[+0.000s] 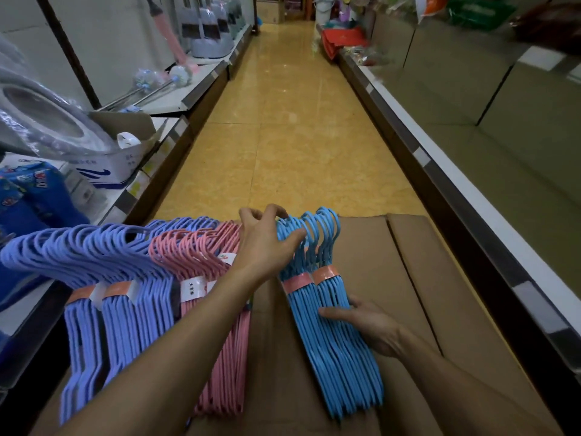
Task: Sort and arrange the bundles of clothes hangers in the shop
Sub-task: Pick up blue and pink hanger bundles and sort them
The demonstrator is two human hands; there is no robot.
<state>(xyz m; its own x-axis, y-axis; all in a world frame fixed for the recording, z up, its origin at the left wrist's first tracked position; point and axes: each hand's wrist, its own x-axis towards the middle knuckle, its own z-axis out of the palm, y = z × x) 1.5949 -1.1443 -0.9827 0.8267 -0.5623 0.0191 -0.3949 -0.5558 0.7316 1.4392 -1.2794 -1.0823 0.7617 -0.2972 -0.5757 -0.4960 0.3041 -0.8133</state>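
Observation:
Bundles of hangers lie on a flat cardboard box in a shop aisle. Purple bundles are at the left, pink bundles beside them, and two light blue bundles with orange paper bands at the middle. My left hand reaches across the pink hangers and grips the hooks of the blue bundles, thumb and fingers curled round them. My right hand holds the right side of the blue bundles below the bands, its fingers laid across the bars.
Shelves run along both sides of the yellow tiled aisle. The left shelf carries mops, a white shoe-type box and blue packs. The right shelf has a white edge close to the cardboard.

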